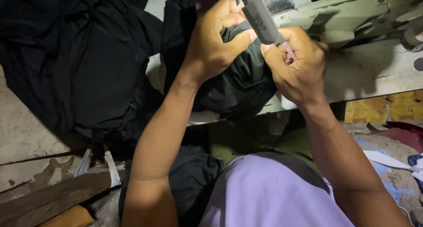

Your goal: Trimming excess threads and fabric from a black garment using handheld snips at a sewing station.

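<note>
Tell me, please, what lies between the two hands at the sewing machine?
In the head view, bunched black fabric and a grey cylindrical tool lie between the left hand and right hand.

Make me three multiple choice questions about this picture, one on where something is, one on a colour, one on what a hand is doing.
1. Where does the big heap of black cloth lie?
A. left of the hands
B. on the floor at the right
C. on top of the sewing machine

2. What colour is the person's shirt?
A. red
B. pale purple
C. white

3. How does the left hand stand?
A. flat and open on the table
B. hanging free at the side
C. closed, pinching the dark fabric bundle

Answers:
1. A, the heap fills the upper left, beside the left forearm.
2. B, the lilac cloth shows at the bottom edge.
3. C, thumb and fingers bunch the fabric, while the right hand holds a small pink tool against it, under the grey handle by the sewing machine.
</note>
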